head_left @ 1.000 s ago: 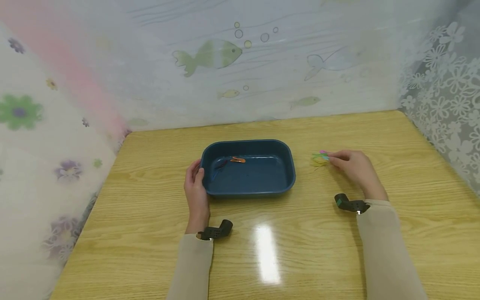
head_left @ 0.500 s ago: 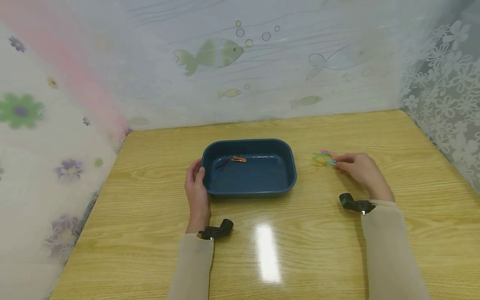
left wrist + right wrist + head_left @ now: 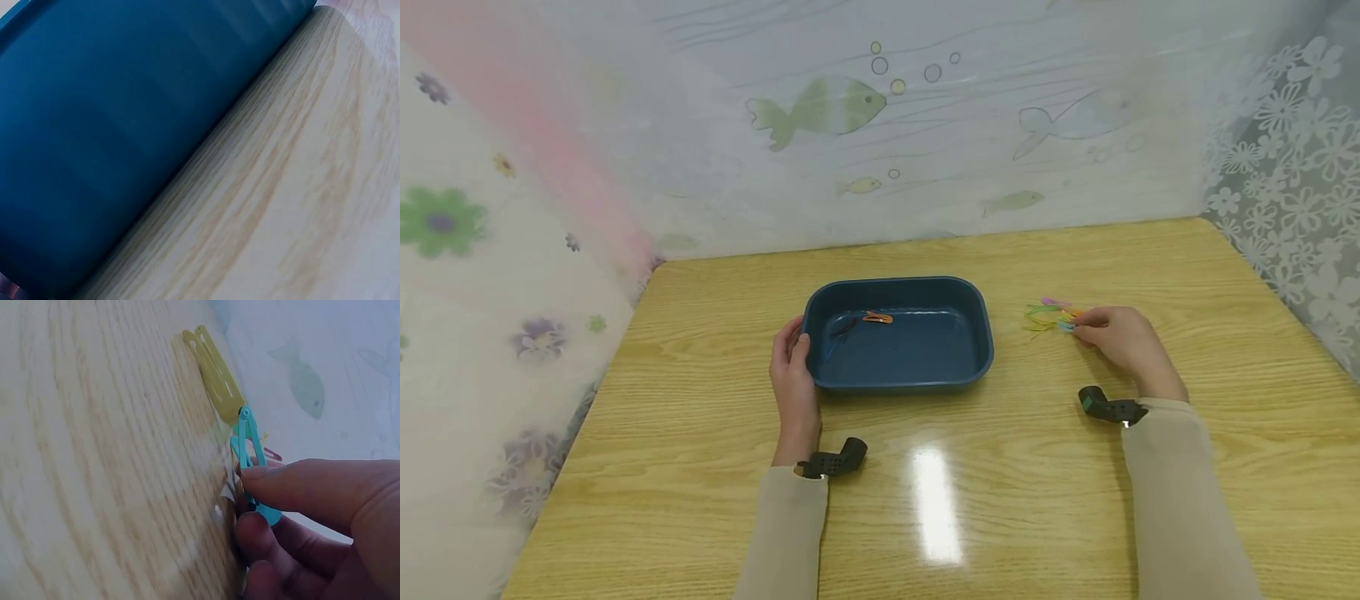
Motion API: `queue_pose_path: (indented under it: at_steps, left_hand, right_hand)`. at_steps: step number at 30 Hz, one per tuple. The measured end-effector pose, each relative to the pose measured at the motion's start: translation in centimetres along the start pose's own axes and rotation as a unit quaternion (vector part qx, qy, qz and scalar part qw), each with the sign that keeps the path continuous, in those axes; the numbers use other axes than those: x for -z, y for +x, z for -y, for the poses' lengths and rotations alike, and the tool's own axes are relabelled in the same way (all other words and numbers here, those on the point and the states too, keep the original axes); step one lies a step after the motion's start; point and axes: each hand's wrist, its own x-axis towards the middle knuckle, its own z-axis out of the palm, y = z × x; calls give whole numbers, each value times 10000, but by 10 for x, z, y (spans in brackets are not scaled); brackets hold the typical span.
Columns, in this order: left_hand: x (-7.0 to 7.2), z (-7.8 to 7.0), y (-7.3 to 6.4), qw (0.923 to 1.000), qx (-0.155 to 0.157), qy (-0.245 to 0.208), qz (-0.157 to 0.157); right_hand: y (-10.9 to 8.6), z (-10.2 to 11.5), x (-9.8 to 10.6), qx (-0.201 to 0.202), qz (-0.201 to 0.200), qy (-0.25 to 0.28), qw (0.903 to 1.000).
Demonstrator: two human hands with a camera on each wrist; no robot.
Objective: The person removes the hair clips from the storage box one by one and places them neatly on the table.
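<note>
In the head view my left hand (image 3: 793,383) holds the left end of a dark blue plastic tub (image 3: 898,386), thumb at the rim. An orange snap hair clip (image 3: 877,317) lies inside it beside darker clips (image 3: 843,328). The tub's outer wall (image 3: 125,125) fills much of the left wrist view. Over at the right, my right hand (image 3: 1122,342) pinches a light blue snap hair clip (image 3: 259,456) between thumb and fingers, low over the table. Yellow clips (image 3: 215,375) lie just beyond it, with a green clip (image 3: 1040,308) and a pink clip (image 3: 1051,301) close by.
The wood-grain table (image 3: 700,483) carries the tub near its middle. A wall covering with printed fish (image 3: 827,108) rises behind the back edge, and a flowered covering (image 3: 497,333) borders the left side.
My right hand has shifted slightly right with the light blue clip, drawing it toward the near right side of the pile. The left hand and tub stay in place.
</note>
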Motion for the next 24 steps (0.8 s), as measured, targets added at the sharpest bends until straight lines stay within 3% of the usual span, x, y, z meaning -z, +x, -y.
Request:
queue_pose_path:
  at_steps: [8, 24]
  left_hand:
    - [4, 20, 9, 9999, -64, -85, -31]
    - [4, 13, 6, 9999, 32, -164, 15]
  right_hand:
    - [0, -3, -1, -7, -71, 73, 9999]
    - [-2, -5, 3, 91, 61, 235, 9997]
